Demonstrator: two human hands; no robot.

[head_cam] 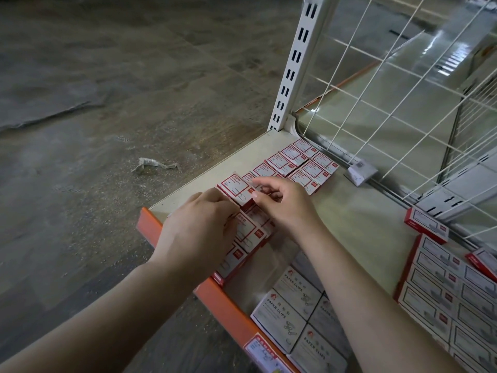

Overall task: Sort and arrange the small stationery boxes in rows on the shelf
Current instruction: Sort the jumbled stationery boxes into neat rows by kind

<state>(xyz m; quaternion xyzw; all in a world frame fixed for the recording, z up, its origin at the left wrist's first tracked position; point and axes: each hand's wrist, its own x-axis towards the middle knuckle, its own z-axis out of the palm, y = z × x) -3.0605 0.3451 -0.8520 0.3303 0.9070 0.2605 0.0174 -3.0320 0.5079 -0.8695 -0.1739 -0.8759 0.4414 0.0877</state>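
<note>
Two rows of red paper-clip boxes (301,165) are laid; both hands' fingers apparently pinch another box (236,188), left hand (199,232), right hand (285,203); loose boxes (426,224) remain on the shelf (363,224).

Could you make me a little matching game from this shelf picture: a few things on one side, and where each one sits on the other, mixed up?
Things:
1. crumpled wrapper
2. PAPER CLIPS boxes
3. small white tag
4. red-and-white box at the fingertips

Places:
A. against the foot of the wire grid
B. near the shelf's orange front lip, by the right forearm
C. on the floor, left of the shelf
D. in the left-hand row, between both hands

Pairs: 1-C, 2-B, 3-A, 4-D
</note>
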